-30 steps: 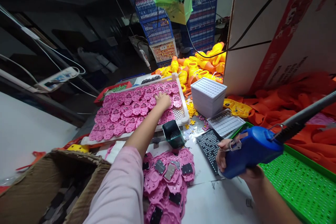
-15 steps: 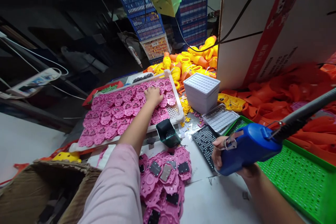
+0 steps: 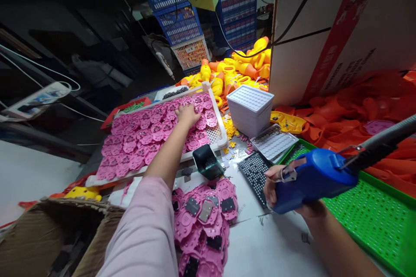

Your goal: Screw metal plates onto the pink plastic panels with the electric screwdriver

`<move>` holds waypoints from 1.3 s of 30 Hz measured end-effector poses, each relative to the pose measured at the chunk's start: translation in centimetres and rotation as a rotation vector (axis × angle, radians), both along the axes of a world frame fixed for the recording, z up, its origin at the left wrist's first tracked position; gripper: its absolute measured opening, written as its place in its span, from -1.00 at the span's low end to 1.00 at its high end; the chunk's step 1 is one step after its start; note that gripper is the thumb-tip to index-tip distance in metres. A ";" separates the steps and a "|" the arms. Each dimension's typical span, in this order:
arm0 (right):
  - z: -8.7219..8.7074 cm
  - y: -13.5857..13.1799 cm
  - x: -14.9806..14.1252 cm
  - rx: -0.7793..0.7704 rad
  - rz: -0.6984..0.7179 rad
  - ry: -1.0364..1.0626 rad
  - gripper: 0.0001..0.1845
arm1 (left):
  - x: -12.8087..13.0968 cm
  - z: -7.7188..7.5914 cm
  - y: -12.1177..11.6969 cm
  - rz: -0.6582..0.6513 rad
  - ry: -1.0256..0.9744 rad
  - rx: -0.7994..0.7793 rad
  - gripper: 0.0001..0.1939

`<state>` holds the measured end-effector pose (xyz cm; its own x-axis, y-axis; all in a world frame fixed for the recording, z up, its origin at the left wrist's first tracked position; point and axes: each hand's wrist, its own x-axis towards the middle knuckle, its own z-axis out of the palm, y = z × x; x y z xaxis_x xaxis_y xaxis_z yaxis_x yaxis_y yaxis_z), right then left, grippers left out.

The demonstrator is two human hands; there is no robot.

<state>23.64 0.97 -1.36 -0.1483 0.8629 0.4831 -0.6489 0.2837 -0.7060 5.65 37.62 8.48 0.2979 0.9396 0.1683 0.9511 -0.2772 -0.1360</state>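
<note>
My left hand (image 3: pixel 187 115) reaches over the pink flower-edged plastic parts (image 3: pixel 143 134) laid in rows in a white tray (image 3: pixel 222 138). Its fingers are bent down around one pink part near the tray's far right; the fingertips are partly hidden. My right hand (image 3: pixel 273 184) is wrapped around a blue electric screwdriver (image 3: pixel 313 179), which has a metal lever and a grey sheathed cable. Its tip is out of sight. Between my arms lies a heap of pink parts (image 3: pixel 203 220), several with dark rectangular covers. A dark green bin (image 3: pixel 207 161) of small pieces stands beside the tray.
A black tray of small grey balls (image 3: pixel 254 173) lies near the screwdriver. Behind it stand stacked white trays (image 3: pixel 250 108). A green perforated tray (image 3: pixel 370 216) and orange pieces (image 3: pixel 341 134) are at right. An open cardboard box (image 3: pixel 61 233) sits at lower left.
My left hand stays over the same corner of parts, with its fingers slightly shifted. The screwdriver in my right hand has moved a little to the right. The view has tilted slightly.
</note>
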 end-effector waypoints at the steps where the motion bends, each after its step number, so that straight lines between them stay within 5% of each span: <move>1: -0.2 0.0 0.0 0.016 0.010 0.004 -0.49 | 0.0 0.1 -0.1 -0.008 -0.016 0.003 -0.55; 5: -0.3 0.2 -0.1 0.068 0.031 0.030 -0.58 | 0.0 1.4 -1.0 -0.044 -0.090 0.026 -0.55; 9: 0.6 0.7 -0.3 0.125 0.058 0.061 -0.56 | 0.0 4.9 -3.9 -0.130 -0.154 0.044 -0.53; 13: 1.4 0.8 -0.4 0.166 0.082 0.079 -0.57 | -0.7 8.7 -10.6 -0.272 -0.189 0.035 -0.50; 16: 1.6 0.6 -0.3 0.149 0.078 0.077 -0.58 | -2.1 9.8 -17.9 -0.474 -0.218 -0.031 -0.56; 20: 1.9 0.4 -0.1 0.117 0.066 0.077 -0.57 | -3.8 7.5 -28.3 -0.761 -0.163 -0.364 -0.58; 25: 2.3 0.4 0.2 0.093 0.078 0.042 -0.57 | -3.7 1.0 -36.8 -1.052 0.086 -0.513 -0.57; 28: 2.3 0.4 0.3 0.067 0.056 0.007 -0.57 | -3.1 -2.1 -38.2 -1.074 0.142 -0.456 -0.59; 32: 2.4 0.3 0.3 0.042 -0.011 -0.027 -0.54 | -3.0 -4.4 -38.0 -1.096 0.136 -0.396 -0.69; 36: 2.9 0.1 0.2 -0.015 -0.089 -0.042 -0.39 | -3.7 -5.6 -38.0 -1.114 0.115 -0.382 -0.74; 39: 3.3 -0.1 0.2 -0.064 -0.113 -0.047 -0.36 | -4.1 -5.1 -38.1 -1.124 0.075 -0.373 -0.73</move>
<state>23.87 0.89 1.90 -0.0696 0.9043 0.4213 -0.5812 0.3064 -0.7539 1.54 -0.53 3.35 0.9847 0.1321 -0.1137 0.1422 -0.9861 0.0855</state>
